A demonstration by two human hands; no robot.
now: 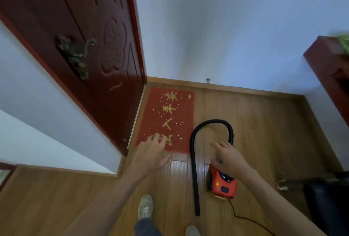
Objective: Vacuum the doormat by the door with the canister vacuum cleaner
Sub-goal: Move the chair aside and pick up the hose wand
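Where the floor (264,122) meets the door (85,18), the red doormat (151,122) lies flat, bearing yellow characters and white specks. The left hand (153,150) hovers, fingers spread and empty, over its near edge; the right hand (229,157), likewise empty, over the orange canister vacuum cleaner (223,184).

Doormat (186,122): red, rectangular, yellow characters, scattered white specks; lies flat on the floor along the door. Vacuum (225,185): orange-red canister, black top, upright on the floor just beside the doormat's near corner. Hose (194,179): black, looped, free end on the floor.
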